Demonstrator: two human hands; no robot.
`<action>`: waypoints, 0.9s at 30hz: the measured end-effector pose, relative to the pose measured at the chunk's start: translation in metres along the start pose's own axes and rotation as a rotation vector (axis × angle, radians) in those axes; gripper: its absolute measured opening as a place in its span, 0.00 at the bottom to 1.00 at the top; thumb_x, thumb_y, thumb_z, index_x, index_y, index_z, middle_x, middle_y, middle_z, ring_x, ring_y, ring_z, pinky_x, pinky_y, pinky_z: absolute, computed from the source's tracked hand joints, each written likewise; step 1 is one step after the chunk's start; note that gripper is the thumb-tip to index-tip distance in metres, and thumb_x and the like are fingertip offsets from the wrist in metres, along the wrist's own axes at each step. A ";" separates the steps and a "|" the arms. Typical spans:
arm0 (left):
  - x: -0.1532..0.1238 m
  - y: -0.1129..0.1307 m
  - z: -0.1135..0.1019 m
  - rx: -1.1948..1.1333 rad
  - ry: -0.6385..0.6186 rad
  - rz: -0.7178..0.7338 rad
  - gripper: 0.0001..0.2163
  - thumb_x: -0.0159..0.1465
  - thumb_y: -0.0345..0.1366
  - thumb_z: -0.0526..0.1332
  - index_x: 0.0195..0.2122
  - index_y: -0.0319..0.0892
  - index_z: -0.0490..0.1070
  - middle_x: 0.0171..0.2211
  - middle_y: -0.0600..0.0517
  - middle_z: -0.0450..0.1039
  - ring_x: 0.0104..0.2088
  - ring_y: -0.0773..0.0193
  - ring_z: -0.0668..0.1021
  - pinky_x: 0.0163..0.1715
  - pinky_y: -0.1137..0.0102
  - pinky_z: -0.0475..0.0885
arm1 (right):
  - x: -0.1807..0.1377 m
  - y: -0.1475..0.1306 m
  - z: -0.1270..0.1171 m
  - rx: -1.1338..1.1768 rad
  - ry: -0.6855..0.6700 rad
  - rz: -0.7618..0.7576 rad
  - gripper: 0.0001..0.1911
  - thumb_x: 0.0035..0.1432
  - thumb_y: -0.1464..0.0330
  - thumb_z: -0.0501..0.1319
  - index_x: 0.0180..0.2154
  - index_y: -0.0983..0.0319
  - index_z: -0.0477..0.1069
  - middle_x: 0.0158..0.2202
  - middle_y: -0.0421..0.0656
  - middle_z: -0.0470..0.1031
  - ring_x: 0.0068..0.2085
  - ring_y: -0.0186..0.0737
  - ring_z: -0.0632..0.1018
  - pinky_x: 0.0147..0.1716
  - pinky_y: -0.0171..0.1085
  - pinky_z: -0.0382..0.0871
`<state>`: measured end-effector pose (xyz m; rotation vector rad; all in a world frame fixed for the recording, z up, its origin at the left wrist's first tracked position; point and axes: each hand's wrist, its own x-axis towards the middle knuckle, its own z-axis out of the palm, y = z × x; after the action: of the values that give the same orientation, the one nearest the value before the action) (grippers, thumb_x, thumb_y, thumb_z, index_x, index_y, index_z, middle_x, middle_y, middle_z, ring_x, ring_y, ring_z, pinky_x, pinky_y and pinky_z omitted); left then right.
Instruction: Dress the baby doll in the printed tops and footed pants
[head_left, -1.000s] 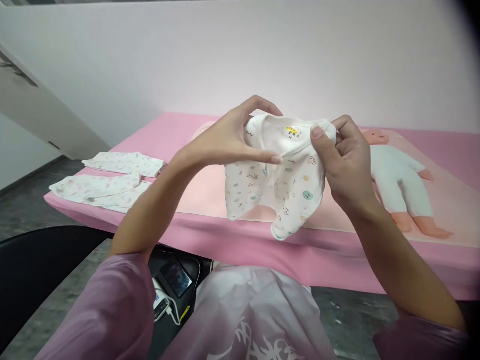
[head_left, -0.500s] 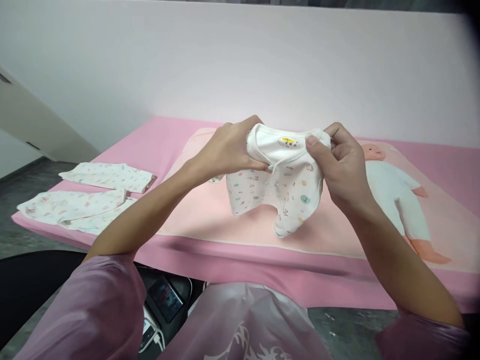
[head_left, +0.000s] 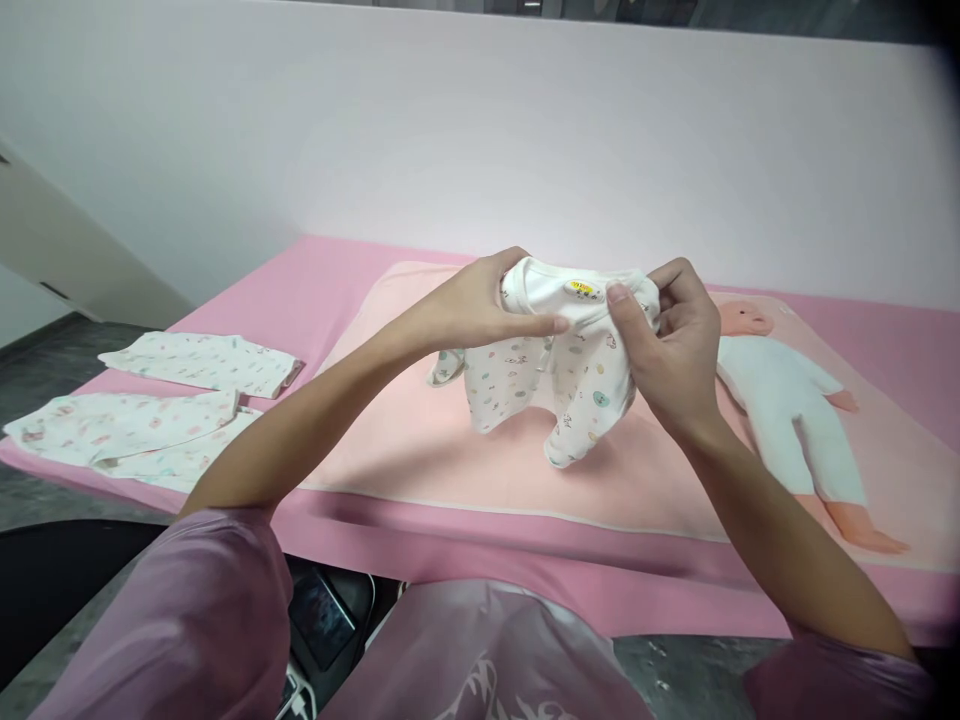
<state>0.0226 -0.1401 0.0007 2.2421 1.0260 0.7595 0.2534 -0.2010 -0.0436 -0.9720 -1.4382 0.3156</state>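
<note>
A small white baby top [head_left: 559, 380] with coloured prints and a yellow neck label hangs in the air above the pale pink mat [head_left: 420, 440]. My left hand [head_left: 480, 305] pinches its left front edge near the collar, thumb and fingers closed on the cloth. My right hand [head_left: 664, 345] grips the right side of the collar, thumb on top. The sleeves and hem dangle just above the mat. A baby doll [head_left: 795, 390] in a white suit lies on its back on the mat, to the right of my right hand.
Two folded printed baby garments [head_left: 202, 362] [head_left: 127, 428] lie at the left end of the pink table [head_left: 300, 290]. A white wall runs behind it. Below the table edge, near my lap, sits a phone [head_left: 319, 630] with a white cable.
Both hands have carried the top lower and farther out over the mat. My left hand went from fingers spread to a pinch on the front edge. The camera has tilted up slightly.
</note>
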 end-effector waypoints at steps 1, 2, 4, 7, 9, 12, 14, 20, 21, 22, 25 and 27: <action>-0.002 0.001 0.002 0.023 0.016 0.006 0.33 0.54 0.59 0.76 0.53 0.46 0.72 0.46 0.47 0.79 0.47 0.49 0.81 0.44 0.61 0.75 | 0.000 -0.001 0.000 0.002 0.012 0.002 0.22 0.66 0.52 0.71 0.32 0.55 0.64 0.27 0.37 0.62 0.28 0.36 0.67 0.27 0.40 0.62; -0.004 0.003 0.004 0.049 0.032 0.016 0.35 0.52 0.59 0.77 0.54 0.47 0.72 0.46 0.48 0.79 0.48 0.48 0.81 0.45 0.60 0.75 | 0.000 -0.002 0.000 0.006 0.019 0.006 0.22 0.66 0.52 0.71 0.32 0.55 0.63 0.27 0.37 0.61 0.28 0.36 0.67 0.27 0.40 0.62; -0.007 0.005 0.008 0.102 0.064 0.048 0.38 0.50 0.59 0.78 0.57 0.48 0.70 0.47 0.48 0.79 0.49 0.47 0.81 0.44 0.61 0.75 | -0.001 -0.005 0.000 0.016 0.016 0.017 0.22 0.67 0.53 0.71 0.32 0.55 0.62 0.27 0.37 0.61 0.28 0.35 0.66 0.27 0.40 0.62; -0.008 0.006 0.015 0.159 0.107 0.086 0.38 0.51 0.57 0.79 0.58 0.48 0.69 0.46 0.49 0.79 0.47 0.49 0.81 0.44 0.61 0.74 | -0.006 -0.013 0.001 0.022 0.001 0.027 0.23 0.67 0.52 0.70 0.32 0.56 0.61 0.27 0.36 0.60 0.27 0.34 0.65 0.26 0.39 0.61; -0.006 0.008 0.018 0.178 0.137 0.091 0.34 0.54 0.55 0.78 0.57 0.47 0.69 0.46 0.49 0.80 0.47 0.50 0.81 0.44 0.62 0.74 | -0.010 -0.019 0.002 0.017 -0.017 0.031 0.24 0.67 0.51 0.70 0.32 0.56 0.61 0.27 0.36 0.60 0.27 0.33 0.64 0.25 0.37 0.60; -0.004 0.011 0.018 0.192 0.148 0.082 0.30 0.56 0.55 0.76 0.54 0.46 0.71 0.44 0.49 0.80 0.46 0.49 0.81 0.44 0.61 0.74 | -0.017 -0.026 0.004 0.018 -0.040 0.031 0.24 0.68 0.50 0.69 0.33 0.56 0.60 0.27 0.35 0.60 0.28 0.33 0.64 0.25 0.36 0.61; -0.003 0.012 0.018 0.186 0.147 0.084 0.29 0.57 0.55 0.76 0.53 0.46 0.71 0.44 0.49 0.80 0.46 0.49 0.81 0.44 0.61 0.74 | -0.021 -0.031 0.005 0.025 -0.049 0.035 0.24 0.67 0.49 0.69 0.33 0.56 0.61 0.28 0.35 0.61 0.28 0.33 0.65 0.26 0.36 0.62; -0.007 0.020 0.018 0.016 0.117 0.103 0.24 0.62 0.49 0.72 0.54 0.45 0.71 0.49 0.47 0.79 0.48 0.52 0.81 0.45 0.62 0.76 | -0.023 -0.034 0.007 0.080 -0.157 0.093 0.25 0.63 0.45 0.71 0.35 0.55 0.64 0.30 0.37 0.67 0.31 0.35 0.70 0.29 0.37 0.66; -0.008 0.023 0.018 -0.030 0.101 0.111 0.23 0.62 0.49 0.72 0.54 0.45 0.71 0.50 0.47 0.79 0.49 0.53 0.81 0.45 0.62 0.76 | -0.023 -0.034 0.007 0.099 -0.166 0.095 0.26 0.62 0.45 0.72 0.36 0.55 0.65 0.31 0.37 0.67 0.31 0.36 0.70 0.29 0.37 0.66; -0.010 0.027 0.018 -0.077 0.078 0.121 0.23 0.62 0.49 0.71 0.54 0.45 0.71 0.50 0.47 0.79 0.49 0.53 0.81 0.45 0.62 0.76 | -0.023 -0.034 0.007 0.122 -0.176 0.097 0.26 0.61 0.44 0.72 0.36 0.55 0.65 0.32 0.37 0.68 0.32 0.36 0.71 0.30 0.38 0.67; -0.019 0.038 0.014 -0.201 -0.002 0.156 0.23 0.64 0.49 0.69 0.57 0.47 0.71 0.49 0.47 0.78 0.48 0.54 0.80 0.45 0.62 0.76 | -0.023 -0.038 0.006 0.195 -0.210 0.109 0.26 0.58 0.43 0.73 0.37 0.54 0.66 0.34 0.39 0.71 0.35 0.39 0.75 0.32 0.38 0.71; -0.025 0.043 0.011 -0.270 -0.046 0.170 0.26 0.64 0.49 0.68 0.61 0.50 0.69 0.47 0.48 0.78 0.46 0.55 0.81 0.43 0.62 0.77 | -0.025 -0.043 0.005 0.237 -0.235 0.116 0.26 0.58 0.44 0.74 0.39 0.54 0.67 0.35 0.39 0.73 0.37 0.40 0.77 0.34 0.39 0.74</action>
<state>0.0374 -0.1864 0.0159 2.1175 0.6723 0.8585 0.2294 -0.2427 -0.0302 -0.8463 -1.5172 0.6892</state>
